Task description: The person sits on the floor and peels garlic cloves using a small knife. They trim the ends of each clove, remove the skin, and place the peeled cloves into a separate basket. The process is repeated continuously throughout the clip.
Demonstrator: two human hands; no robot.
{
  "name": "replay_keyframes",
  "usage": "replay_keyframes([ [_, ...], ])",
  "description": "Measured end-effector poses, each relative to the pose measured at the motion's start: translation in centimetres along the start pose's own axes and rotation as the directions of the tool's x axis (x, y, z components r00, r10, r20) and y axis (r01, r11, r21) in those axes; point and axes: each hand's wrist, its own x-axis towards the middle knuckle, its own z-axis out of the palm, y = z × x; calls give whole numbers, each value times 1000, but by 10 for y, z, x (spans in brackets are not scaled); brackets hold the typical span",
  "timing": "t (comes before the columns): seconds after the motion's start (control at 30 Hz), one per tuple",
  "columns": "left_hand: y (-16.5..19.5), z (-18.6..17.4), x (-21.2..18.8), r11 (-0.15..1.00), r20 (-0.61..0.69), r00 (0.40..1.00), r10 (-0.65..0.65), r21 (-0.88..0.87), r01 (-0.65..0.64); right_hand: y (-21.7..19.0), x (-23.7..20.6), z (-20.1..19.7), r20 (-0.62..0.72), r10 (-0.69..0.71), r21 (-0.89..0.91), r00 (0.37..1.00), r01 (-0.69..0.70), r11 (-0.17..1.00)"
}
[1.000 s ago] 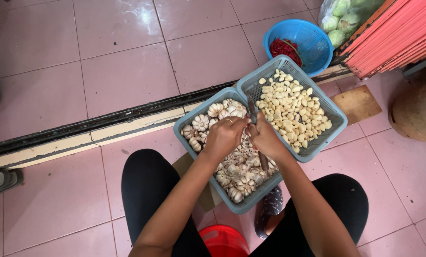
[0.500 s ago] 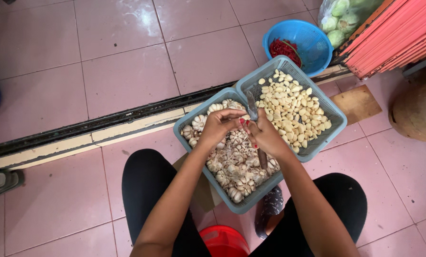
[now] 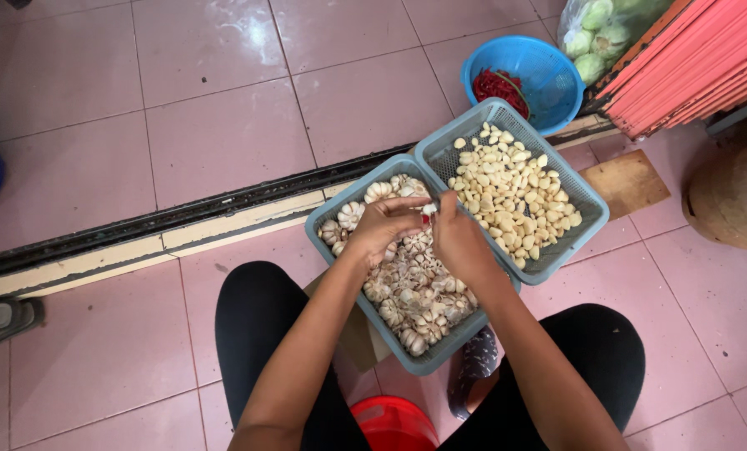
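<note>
I am pinching one garlic clove (image 3: 429, 210) between my left hand (image 3: 388, 227) and right hand (image 3: 457, 238), over the unpeeled basket (image 3: 333, 209). At two o'clock, the peeled basket (image 3: 586, 200) is filling; many bulbs (image 3: 415, 296) are waiting.

The scene is bright and evenly lit by soft daylight. Pale glare lies on the pink floor tiles (image 3: 223, 50) at the far side. Shadows are weak and short. The picture is sharp, with slight bending at the edges.
</note>
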Motion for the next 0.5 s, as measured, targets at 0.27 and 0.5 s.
replay_keyframes([
  [0.27,4,2,-1,996,-1,999,52,74,-52,23,13,-13,-121,72,60,990,-65,996],
  [0.5,4,0,2,989,-75,990,119,-79,-125,1,4,-19,163,110,77,981,-123,989],
])
